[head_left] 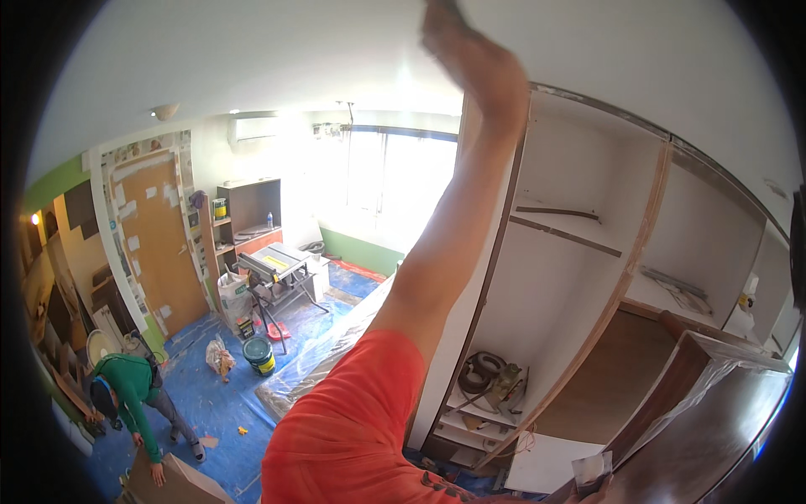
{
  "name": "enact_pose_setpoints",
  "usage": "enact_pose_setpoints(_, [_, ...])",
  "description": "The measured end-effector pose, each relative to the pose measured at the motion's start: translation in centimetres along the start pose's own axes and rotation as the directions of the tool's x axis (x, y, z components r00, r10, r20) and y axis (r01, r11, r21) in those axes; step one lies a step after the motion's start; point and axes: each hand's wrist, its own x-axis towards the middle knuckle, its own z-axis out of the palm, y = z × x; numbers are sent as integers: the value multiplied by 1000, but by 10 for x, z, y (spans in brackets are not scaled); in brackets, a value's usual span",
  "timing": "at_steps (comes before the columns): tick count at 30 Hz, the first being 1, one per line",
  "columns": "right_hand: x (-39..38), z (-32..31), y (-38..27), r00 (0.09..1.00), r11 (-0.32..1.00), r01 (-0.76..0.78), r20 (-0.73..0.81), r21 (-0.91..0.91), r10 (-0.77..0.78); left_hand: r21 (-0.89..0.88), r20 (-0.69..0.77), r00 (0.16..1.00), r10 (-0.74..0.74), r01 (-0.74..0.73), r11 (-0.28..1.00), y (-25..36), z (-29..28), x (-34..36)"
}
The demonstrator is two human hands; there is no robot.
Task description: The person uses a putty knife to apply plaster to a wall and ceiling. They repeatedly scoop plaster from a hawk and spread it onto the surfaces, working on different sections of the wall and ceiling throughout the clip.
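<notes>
My left hand [453,38] is raised against the white ceiling [327,50] at the top, above the wardrobe frame's left end; it is blurred, and I cannot tell what its fingers hold. My bare left arm and red sleeve [344,412] cross the middle. At the bottom right, my right hand [571,494] is barely in view beside a flat grey scraper-like blade [593,467]; its grip is hidden.
An open white built-in wardrobe [558,319] fills the right, with a plastic-wrapped wooden panel [714,420] below. A person in green [126,386] bends over cardboard [180,483]. A table saw [277,260], buckets [259,353] and a covered low platform [319,353] stand on blue sheeting.
</notes>
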Motion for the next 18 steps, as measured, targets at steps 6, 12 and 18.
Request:
enact_pose_setpoints(6, [-2,-21,0,915,581,401,341,-708,-215,-152,-106,984,-146,130,980,-55,-22,81])
enact_pose_setpoints(12, [-11,-10,4,894,629,447,339,-636,-294,1,-66,996,-51,51,999,2,6,55])
enact_pose_setpoints(18, [-25,9,-10,918,777,363,338,-514,-205,-112,-14,1000,-26,24,993,-10,-21,26])
